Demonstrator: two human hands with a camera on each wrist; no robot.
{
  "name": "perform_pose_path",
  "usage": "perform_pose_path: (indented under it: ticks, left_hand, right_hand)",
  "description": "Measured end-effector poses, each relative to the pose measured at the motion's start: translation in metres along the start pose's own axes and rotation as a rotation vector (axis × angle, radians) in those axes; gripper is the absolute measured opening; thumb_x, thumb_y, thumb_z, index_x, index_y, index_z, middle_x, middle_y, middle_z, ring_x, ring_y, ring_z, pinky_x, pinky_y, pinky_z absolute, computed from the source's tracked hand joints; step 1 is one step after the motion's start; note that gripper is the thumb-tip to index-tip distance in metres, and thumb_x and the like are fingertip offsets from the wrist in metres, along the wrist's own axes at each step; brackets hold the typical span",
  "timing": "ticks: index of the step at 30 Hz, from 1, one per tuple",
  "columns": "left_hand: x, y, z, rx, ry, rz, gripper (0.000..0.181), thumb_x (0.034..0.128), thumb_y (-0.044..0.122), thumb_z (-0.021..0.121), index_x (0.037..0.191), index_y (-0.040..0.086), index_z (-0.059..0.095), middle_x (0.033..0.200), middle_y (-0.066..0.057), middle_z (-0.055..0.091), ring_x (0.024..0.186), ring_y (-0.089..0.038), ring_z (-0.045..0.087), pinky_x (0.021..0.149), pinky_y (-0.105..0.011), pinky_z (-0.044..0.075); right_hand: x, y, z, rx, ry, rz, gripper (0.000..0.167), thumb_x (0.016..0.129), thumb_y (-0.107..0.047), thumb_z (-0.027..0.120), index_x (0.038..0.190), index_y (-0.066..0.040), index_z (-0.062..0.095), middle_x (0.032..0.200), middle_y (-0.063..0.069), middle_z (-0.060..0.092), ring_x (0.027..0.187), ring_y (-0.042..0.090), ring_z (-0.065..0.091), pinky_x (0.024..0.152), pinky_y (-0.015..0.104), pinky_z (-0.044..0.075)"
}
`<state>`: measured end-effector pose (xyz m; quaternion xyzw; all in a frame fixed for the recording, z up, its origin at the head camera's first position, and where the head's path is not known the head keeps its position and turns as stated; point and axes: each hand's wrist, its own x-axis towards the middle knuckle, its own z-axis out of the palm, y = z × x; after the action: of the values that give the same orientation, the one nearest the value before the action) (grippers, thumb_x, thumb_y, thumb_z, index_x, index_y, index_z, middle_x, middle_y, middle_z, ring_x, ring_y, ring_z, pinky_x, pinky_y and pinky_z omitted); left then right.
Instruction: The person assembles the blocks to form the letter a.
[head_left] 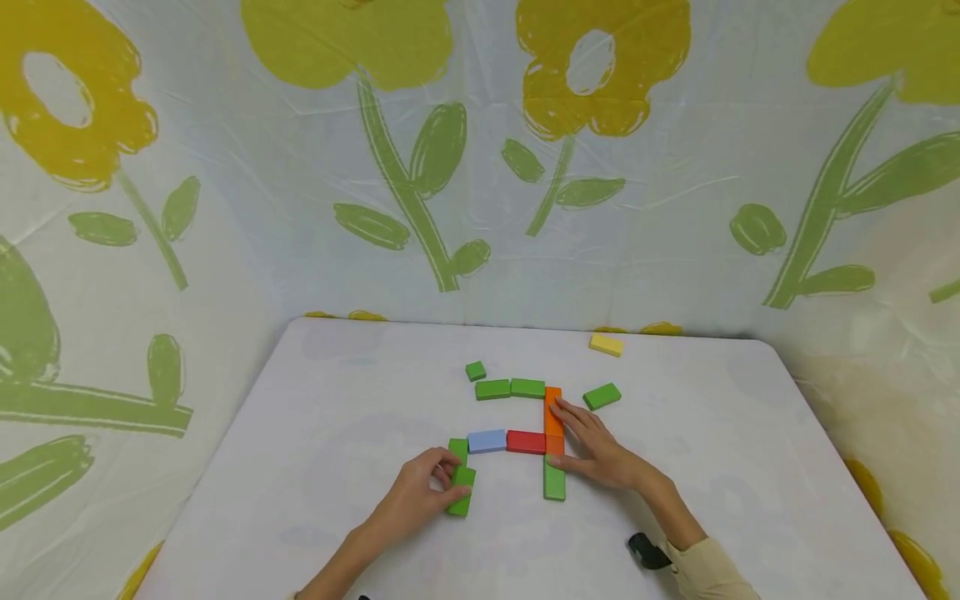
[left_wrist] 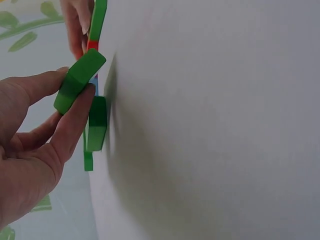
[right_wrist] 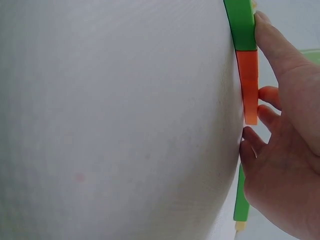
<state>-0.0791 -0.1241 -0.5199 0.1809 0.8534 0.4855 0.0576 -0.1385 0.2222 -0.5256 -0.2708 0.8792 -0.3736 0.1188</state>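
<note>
My left hand (head_left: 416, 496) pinches a green block (left_wrist: 80, 80) between thumb and fingers; the left wrist view shows it tilted and raised off the table. Just beyond it lies another green block (head_left: 458, 448), partly covered by the hand. From there a blue block (head_left: 487, 441) and a red block (head_left: 526, 442) form a row to the right, ending at an orange piece (head_left: 552, 417). Below the orange, a green block (head_left: 554, 482) continues the column. My right hand (head_left: 603, 452) rests against this column, fingertips at the orange and thumb touching the green, fingers extended.
Behind the row lie two green blocks end to end, one (head_left: 492, 389) left of the other (head_left: 528, 388), near a small green cube (head_left: 476, 371). A loose green block (head_left: 602, 396) lies to the right, a yellow block (head_left: 606, 344) near the table's (head_left: 337, 375) back edge. Flower-printed cloth (head_left: 300, 208) stands behind.
</note>
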Motion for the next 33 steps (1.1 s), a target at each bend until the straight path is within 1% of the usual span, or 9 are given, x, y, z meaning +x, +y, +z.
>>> perform_pose_path:
  ticks: [5, 8, 12, 17, 20, 24, 27, 31, 33]
  left_hand:
    - [-0.004, 0.002, 0.008, -0.031, -0.032, -0.033, 0.033, 0.0873, 0.016, 0.084, 0.110, 0.003, 0.065, 0.096, 0.001, 0.061, 0.082, -0.006, 0.061, 0.073, -0.022, 0.055]
    - [-0.006, 0.003, 0.011, -0.038, -0.039, -0.025, 0.032, 0.0878, 0.015, 0.084, 0.110, 0.001, 0.065, 0.097, -0.001, 0.061, 0.082, -0.005, 0.061, 0.073, -0.022, 0.055]
    - [-0.009, 0.004, 0.014, 0.000, -0.022, 0.001, 0.030, 0.0878, 0.012, 0.083, 0.108, 0.000, 0.065, 0.095, -0.001, 0.061, 0.080, -0.006, 0.061, 0.070, -0.022, 0.055]
    - [-0.013, 0.010, 0.016, 0.053, 0.014, 0.025, 0.030, 0.0878, 0.011, 0.083, 0.108, -0.002, 0.065, 0.090, -0.002, 0.060, 0.074, -0.008, 0.057, 0.064, -0.020, 0.054]
    - [-0.014, 0.012, 0.017, 0.073, 0.022, 0.033, 0.029, 0.0880, 0.011, 0.083, 0.107, -0.002, 0.065, 0.089, -0.002, 0.059, 0.072, -0.007, 0.056, 0.064, -0.020, 0.053]
    - [-0.016, 0.013, 0.019, 0.103, 0.020, 0.013, 0.029, 0.0879, 0.014, 0.083, 0.106, 0.000, 0.066, 0.088, -0.001, 0.060, 0.073, -0.007, 0.055, 0.065, -0.020, 0.052]
    - [-0.017, 0.015, 0.020, 0.108, 0.028, -0.008, 0.029, 0.0866, 0.015, 0.085, 0.104, 0.000, 0.066, 0.088, -0.001, 0.060, 0.073, -0.007, 0.055, 0.065, -0.021, 0.051]
    - [-0.018, 0.015, 0.022, 0.122, 0.051, -0.024, 0.030, 0.0848, 0.015, 0.086, 0.102, 0.000, 0.067, 0.088, -0.002, 0.061, 0.073, -0.008, 0.055, 0.065, -0.021, 0.051]
    - [-0.018, 0.014, 0.023, 0.145, 0.069, -0.025, 0.030, 0.0845, 0.017, 0.086, 0.101, 0.001, 0.066, 0.088, -0.002, 0.061, 0.073, -0.007, 0.054, 0.064, -0.021, 0.050]
  right_hand:
    - [0.000, 0.000, 0.000, -0.001, 0.002, -0.007, 0.086, 0.096, -0.036, 0.073, 0.160, 0.000, 0.028, 0.167, 0.021, 0.019, 0.148, 0.048, 0.020, 0.113, 0.072, 0.025]
    - [0.000, 0.000, 0.000, -0.002, 0.002, -0.007, 0.086, 0.096, -0.036, 0.073, 0.160, 0.000, 0.028, 0.168, 0.021, 0.019, 0.148, 0.048, 0.021, 0.113, 0.072, 0.025]
    - [0.000, 0.001, 0.001, -0.001, -0.003, 0.002, 0.088, 0.096, -0.038, 0.073, 0.161, -0.002, 0.027, 0.168, 0.019, 0.019, 0.149, 0.047, 0.020, 0.114, 0.071, 0.025]
    - [0.000, 0.001, 0.001, -0.004, -0.002, 0.005, 0.087, 0.096, -0.037, 0.073, 0.162, -0.003, 0.027, 0.169, 0.018, 0.018, 0.149, 0.046, 0.020, 0.115, 0.071, 0.024]
    - [-0.001, 0.001, 0.001, -0.006, 0.005, -0.004, 0.086, 0.096, -0.036, 0.073, 0.161, -0.001, 0.027, 0.168, 0.019, 0.018, 0.148, 0.047, 0.020, 0.114, 0.072, 0.025]
    - [-0.001, 0.001, 0.001, -0.009, 0.014, -0.016, 0.086, 0.096, -0.035, 0.073, 0.160, 0.000, 0.028, 0.167, 0.021, 0.019, 0.147, 0.048, 0.021, 0.112, 0.073, 0.026]
    - [-0.001, 0.000, 0.000, -0.008, 0.011, -0.005, 0.086, 0.096, -0.035, 0.073, 0.161, -0.001, 0.028, 0.168, 0.020, 0.019, 0.148, 0.047, 0.020, 0.112, 0.073, 0.026]
    - [-0.001, 0.000, 0.000, -0.009, 0.009, 0.001, 0.086, 0.096, -0.035, 0.073, 0.161, -0.001, 0.027, 0.168, 0.020, 0.019, 0.148, 0.047, 0.020, 0.113, 0.072, 0.025]
    - [-0.001, 0.000, 0.000, -0.006, 0.013, -0.003, 0.086, 0.096, -0.034, 0.073, 0.161, 0.000, 0.028, 0.167, 0.021, 0.020, 0.148, 0.048, 0.020, 0.113, 0.073, 0.025]
